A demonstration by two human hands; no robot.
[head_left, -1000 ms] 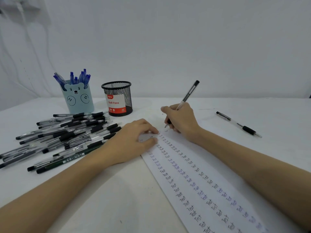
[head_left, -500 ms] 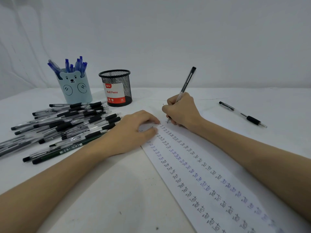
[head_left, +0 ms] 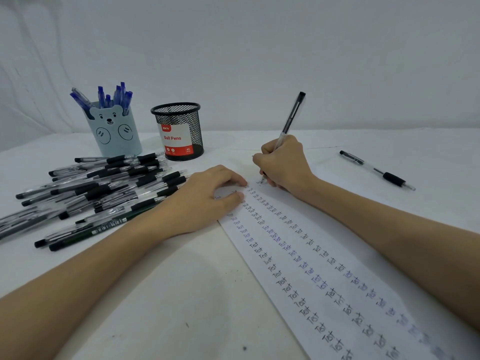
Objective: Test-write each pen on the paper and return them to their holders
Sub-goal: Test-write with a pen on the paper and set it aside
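Observation:
My right hand (head_left: 284, 163) grips a black pen (head_left: 292, 116), its tip down on the white paper (head_left: 319, 268) at the far end of the rows of written "Test" words. My left hand (head_left: 205, 201) rests on the paper's left edge with curled fingers pressing it down. A pile of several black pens (head_left: 101, 188) lies to the left of my left hand. Behind the pile stands a light blue bear holder (head_left: 114, 133) with several blue pens (head_left: 114, 96) in it. Beside it is a black mesh holder (head_left: 179, 131) labelled "Ball Pens".
One more black pen (head_left: 376, 170) lies alone on the white table (head_left: 155, 294) to the right of my writing hand. A plain white wall (head_left: 259, 53) closes off the back of the table.
The pen in my right hand has tipped more upright and its tip has shifted slightly along the paper. My left hand has stayed on the paper. The view has tilted a little.

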